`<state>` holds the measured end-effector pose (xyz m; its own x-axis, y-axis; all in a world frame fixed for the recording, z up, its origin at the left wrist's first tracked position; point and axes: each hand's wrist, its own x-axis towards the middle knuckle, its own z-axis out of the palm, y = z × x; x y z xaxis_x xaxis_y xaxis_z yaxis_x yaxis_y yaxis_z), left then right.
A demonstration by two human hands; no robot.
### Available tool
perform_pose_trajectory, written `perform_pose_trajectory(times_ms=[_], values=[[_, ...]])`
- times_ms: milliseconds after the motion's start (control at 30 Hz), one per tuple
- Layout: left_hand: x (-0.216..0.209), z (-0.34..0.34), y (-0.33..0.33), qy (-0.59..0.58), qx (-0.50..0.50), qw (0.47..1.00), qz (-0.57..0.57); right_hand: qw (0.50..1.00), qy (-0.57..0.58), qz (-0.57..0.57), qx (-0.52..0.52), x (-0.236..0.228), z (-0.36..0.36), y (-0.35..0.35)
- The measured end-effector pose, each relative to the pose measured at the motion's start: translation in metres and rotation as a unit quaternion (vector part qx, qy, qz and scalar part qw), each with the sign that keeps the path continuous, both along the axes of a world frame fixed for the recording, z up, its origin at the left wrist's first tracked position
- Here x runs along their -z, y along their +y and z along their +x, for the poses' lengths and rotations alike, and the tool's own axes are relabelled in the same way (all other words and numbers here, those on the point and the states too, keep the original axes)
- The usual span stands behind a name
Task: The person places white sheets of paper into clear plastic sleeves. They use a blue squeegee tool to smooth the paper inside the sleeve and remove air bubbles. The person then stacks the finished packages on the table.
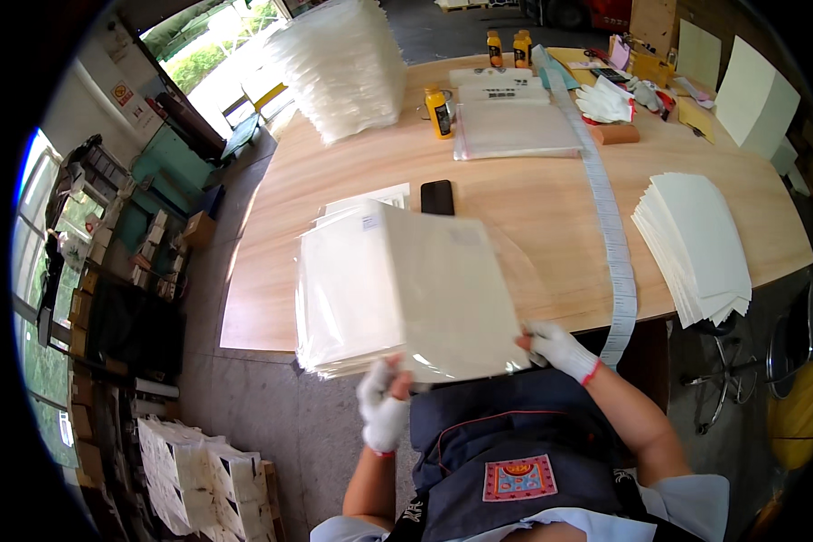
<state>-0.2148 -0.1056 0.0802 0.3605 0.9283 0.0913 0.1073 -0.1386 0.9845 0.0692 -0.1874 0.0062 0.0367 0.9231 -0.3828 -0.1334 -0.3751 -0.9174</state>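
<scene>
My left hand [386,406], in a white work glove with bare fingertips, pinches the near left corner of a cream sheet in a clear plastic sleeve [456,294]. At its near right corner my right hand [560,350], gloved the same way, grips the edge between thumb and fingers. The sleeved sheet is tilted over the table's front edge, and a small pale label shows near its top. Its left side overlaps a stack of similar sleeved sheets [343,294], some with small labels. Just beyond lies a black phone [437,197].
A long strip of labels [612,239] runs down the wooden table [551,203] and over its front edge. White sheets [700,244] are fanned at the right. Farther back are clear plastic bags [515,131], an orange bottle [439,113], a tall translucent pile [339,72] and white gloves [605,99].
</scene>
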Motion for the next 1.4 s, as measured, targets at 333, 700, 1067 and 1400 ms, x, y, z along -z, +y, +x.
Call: perform_pose_trajectory(times_ms=[333,700,1067,1400], values=[[0.052,-0.101,0.087,0.205,-0.247,0.924,0.21,0.972,-0.204,0.095,-0.069,-0.041,-0.089,0.118],[0.189,-0.088,0.026,-0.036,-0.425,0.904,-0.038,0.888,-0.156,0.096,0.423,-0.051,0.104,-0.118],[0.13,0.034,-0.021,0.12,0.028,0.946,0.3,0.844,0.181,-0.042,0.503,-0.056,0.21,-0.199],[0.069,0.139,0.008,0.223,0.167,0.871,0.404,0.798,0.178,0.144,0.557,-0.036,0.308,-0.218]])
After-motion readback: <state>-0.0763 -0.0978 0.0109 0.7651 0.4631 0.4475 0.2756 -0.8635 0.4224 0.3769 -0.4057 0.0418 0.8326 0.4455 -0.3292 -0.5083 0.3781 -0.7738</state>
